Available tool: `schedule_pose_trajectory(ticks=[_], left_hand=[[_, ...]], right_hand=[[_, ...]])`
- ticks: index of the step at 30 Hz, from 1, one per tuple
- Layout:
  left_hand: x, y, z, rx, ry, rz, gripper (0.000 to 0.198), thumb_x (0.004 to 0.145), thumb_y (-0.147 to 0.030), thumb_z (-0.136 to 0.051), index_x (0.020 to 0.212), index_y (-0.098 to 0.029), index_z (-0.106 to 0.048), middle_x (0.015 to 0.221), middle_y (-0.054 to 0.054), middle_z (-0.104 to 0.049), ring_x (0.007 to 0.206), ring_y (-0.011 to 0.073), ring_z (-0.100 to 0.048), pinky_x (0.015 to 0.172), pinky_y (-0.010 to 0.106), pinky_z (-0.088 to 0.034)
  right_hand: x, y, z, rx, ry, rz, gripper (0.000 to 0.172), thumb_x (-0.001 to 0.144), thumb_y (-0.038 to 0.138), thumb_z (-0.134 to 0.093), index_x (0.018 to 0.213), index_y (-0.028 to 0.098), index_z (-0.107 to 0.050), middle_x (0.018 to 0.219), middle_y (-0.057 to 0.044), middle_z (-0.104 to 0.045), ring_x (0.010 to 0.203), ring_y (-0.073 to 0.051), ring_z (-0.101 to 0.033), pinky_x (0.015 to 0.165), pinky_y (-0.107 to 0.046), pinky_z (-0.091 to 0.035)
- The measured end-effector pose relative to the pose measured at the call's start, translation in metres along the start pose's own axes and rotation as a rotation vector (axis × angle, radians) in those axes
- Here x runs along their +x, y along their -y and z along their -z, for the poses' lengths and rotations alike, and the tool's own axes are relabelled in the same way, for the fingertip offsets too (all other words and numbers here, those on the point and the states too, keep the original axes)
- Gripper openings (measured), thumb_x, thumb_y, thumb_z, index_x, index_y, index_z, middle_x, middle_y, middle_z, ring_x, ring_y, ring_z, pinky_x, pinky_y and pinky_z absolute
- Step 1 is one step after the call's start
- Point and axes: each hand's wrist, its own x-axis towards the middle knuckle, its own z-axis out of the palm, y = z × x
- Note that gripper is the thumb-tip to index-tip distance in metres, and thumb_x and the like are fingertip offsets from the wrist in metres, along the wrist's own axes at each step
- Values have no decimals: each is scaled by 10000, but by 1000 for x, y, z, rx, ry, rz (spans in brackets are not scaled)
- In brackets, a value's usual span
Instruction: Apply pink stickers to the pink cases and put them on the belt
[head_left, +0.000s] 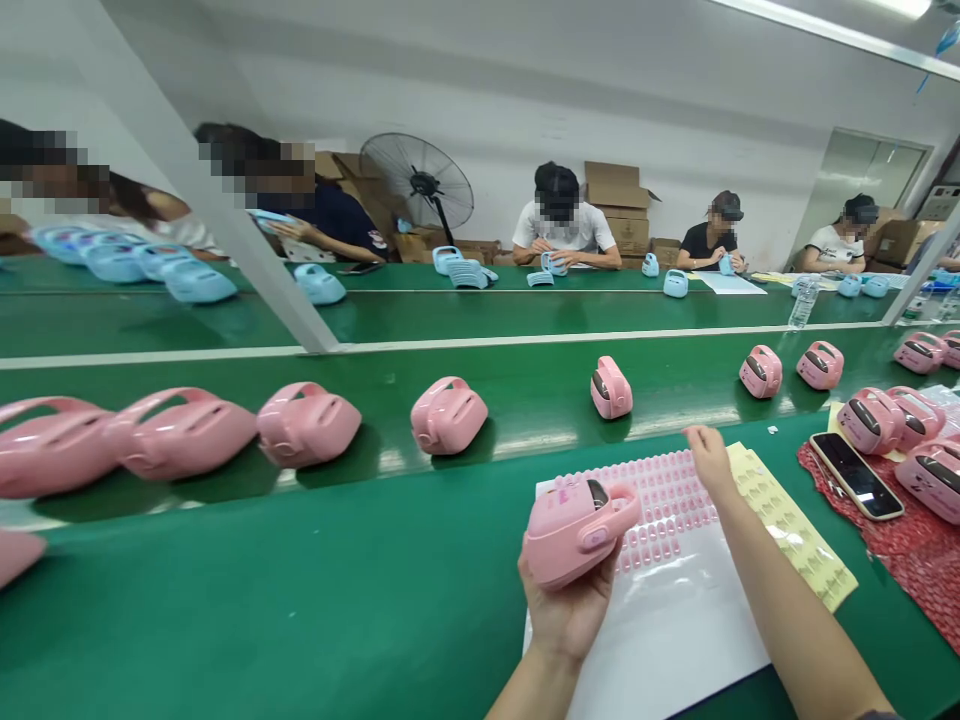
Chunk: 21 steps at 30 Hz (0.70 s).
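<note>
My left hand [566, 610] is wrapped under a pink device [562, 535] with a loop handle and a dark window, held up over a white sheet [675, 640]. Rows of small pink oval stickers [660, 500] cover the upper part of that sheet. My right hand [709, 460] is beside the sheet's top right corner, its fingers bent together; whatever they hold, if anything, is too small to name. Yellow sticker sheets [795, 520] lie partly under my right forearm.
Several pink devices stand along the green conveyor [525, 380] beyond the table edge. At right are a phone [855, 475], red bubble wrap [922, 550] and more pink devices. People across the line handle blue devices [319, 285]. A slanted white post [217, 190] rises at left.
</note>
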Motion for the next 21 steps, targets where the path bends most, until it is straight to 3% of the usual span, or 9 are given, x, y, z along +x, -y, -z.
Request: schedule_pose_trajectory(ticks=[3, 7, 14, 17, 21], left_hand=[[2, -8, -4, 64, -46, -19, 526, 768, -369, -569, 1264, -240, -452, 1141, 108, -631, 941, 244, -631, 841, 400, -506], [5, -16, 0, 221, -138, -58, 541, 755, -294, -616, 1265, -330, -439, 1043, 42, -692, 955, 267, -634, 822, 438, -513], [2, -14, -6, 702, -158, -203, 876, 440, -54, -802, 1239, -243, -496, 1106, 105, -651, 1074, 365, -547, 839, 413, -495], [-2, -12, -16, 905, -148, -271, 875, 362, 17, -791, 1164, -249, -563, 1203, 95, -582, 1177, 366, -451, 933, 409, -417], [-4, -14, -24, 1122, -60, -169, 781, 370, 34, -769, 1095, -219, -626, 1236, 123, -550, 1188, 375, -431, 1014, 473, -284]], right_hand=[[19, -19, 16, -44, -7, -31, 101, 701, 228, -529, 703, 196, -625, 813, -52, -538, 820, -214, -548, 794, -354, -422], [20, -31, 15, -55, 34, -30, 75, 603, 131, -592, 617, 201, -614, 726, -17, -511, 702, -188, -549, 756, -344, -428], [4, -20, 17, 77, 70, -19, 90, 678, 226, -555, 598, 187, -539, 905, -76, -565, 935, -227, -558, 764, -353, -454], [-20, 7, 18, 203, 241, 16, 150, 679, 321, -603, 617, 190, -568, 961, -72, -602, 1010, -228, -549, 769, -336, -460], [-54, 47, 14, 405, 571, 23, 220, 608, 381, -691, 586, 189, -585, 1016, -67, -572, 1025, -228, -536, 761, -329, -453]])
